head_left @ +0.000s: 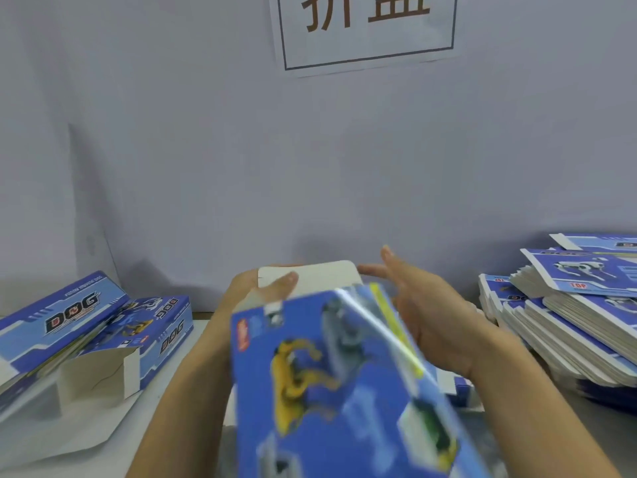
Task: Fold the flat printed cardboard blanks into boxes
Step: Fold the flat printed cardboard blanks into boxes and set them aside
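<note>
A blue printed box (331,381) with a yellow dog picture is held up in front of me, blurred by motion. Its white end flap (317,277) stands open at the far end. My left hand (251,288) grips the far left end of the box, thumb on the white flap. My right hand (424,312) is beside the box's right edge, fingers straight and spread, palm toward the box; whether it touches the box I cannot tell.
A tall stack of flat printed blanks (568,315) lies at the right. Two folded blue "DOG" boxes (103,336) with open flaps lie at the left on the white table (203,326). A grey wall with a paper sign (365,29) stands behind.
</note>
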`<state>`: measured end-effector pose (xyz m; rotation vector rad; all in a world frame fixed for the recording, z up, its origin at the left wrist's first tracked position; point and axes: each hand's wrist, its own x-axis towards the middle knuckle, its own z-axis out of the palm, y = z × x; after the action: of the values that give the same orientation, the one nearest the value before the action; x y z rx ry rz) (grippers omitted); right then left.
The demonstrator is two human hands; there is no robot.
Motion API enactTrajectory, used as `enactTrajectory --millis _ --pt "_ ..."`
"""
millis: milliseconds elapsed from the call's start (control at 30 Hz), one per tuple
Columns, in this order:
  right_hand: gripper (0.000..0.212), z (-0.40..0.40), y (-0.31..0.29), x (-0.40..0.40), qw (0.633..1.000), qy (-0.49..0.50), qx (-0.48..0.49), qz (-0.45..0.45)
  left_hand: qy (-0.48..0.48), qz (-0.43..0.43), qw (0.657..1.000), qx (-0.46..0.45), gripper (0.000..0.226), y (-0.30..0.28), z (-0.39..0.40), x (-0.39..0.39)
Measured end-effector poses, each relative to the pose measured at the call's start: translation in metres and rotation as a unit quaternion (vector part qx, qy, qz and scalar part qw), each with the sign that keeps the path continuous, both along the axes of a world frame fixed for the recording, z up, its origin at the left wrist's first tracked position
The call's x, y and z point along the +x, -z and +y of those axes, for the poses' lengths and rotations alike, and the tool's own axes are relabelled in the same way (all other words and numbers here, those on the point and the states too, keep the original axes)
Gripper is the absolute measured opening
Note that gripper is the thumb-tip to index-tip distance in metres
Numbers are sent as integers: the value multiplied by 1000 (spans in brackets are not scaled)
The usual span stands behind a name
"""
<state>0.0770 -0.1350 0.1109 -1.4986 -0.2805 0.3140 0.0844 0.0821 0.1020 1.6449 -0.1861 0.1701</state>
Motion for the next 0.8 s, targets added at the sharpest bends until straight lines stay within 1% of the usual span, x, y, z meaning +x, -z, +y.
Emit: enactTrajectory --millis 33,67,100,133,200,233,300,333,367,433,500,567,633,733,800 --pt "50 -2 6 4 999 -6 49 6 -12 -22 999 47 12 1 0 4" --pt "43 -5 12 3 998 2 64 -1 -9 -45 996 81 6 2 -1 6" --pt "34 -8 18 9 998 36 44 -30 8 -56 992 112 3 2 -4 5" --pt "26 -5 18 9 996 71 9 -53 19 -65 990 123 6 3 -8 5" --pt "17 -3 17 11 989 112 -24 -92 23 -72 990 115 5 6 -14 5" --pt "15 -3 19 13 988 111 -22 -101 18 -78 990 117 6 7 -15 4" --pt "15 -5 21 10 991 94 -4 -97 9 -74 991 114 6 5 -16 3" --pt "16 -6 20 8 990 101 -2 -100 9 -75 990 115 11 4 -15 2" --pt "18 -5 19 8 988 111 6 -104 13 -75 990 120 21 4 -15 1" --pt "21 -4 18 9 987 124 11 -106 48 -61 993 84 36 6 -14 -3" --pt "23 -3 16 8 988 117 24 -96 74 -65 993 61 42 6 -13 -6" --pt "24 -3 15 5 989 110 43 -92 72 -79 993 55 40 5 -12 -6" --pt "25 -3 13 2 988 110 54 -91 67 -91 992 49 32 5 -13 -5" --pt "31 -1 13 0 986 126 37 -104 67 -102 991 57 15 5 -16 -5" --pt "32 -1 13 -1 986 133 24 -102 65 -109 989 70 12 5 -16 -5"
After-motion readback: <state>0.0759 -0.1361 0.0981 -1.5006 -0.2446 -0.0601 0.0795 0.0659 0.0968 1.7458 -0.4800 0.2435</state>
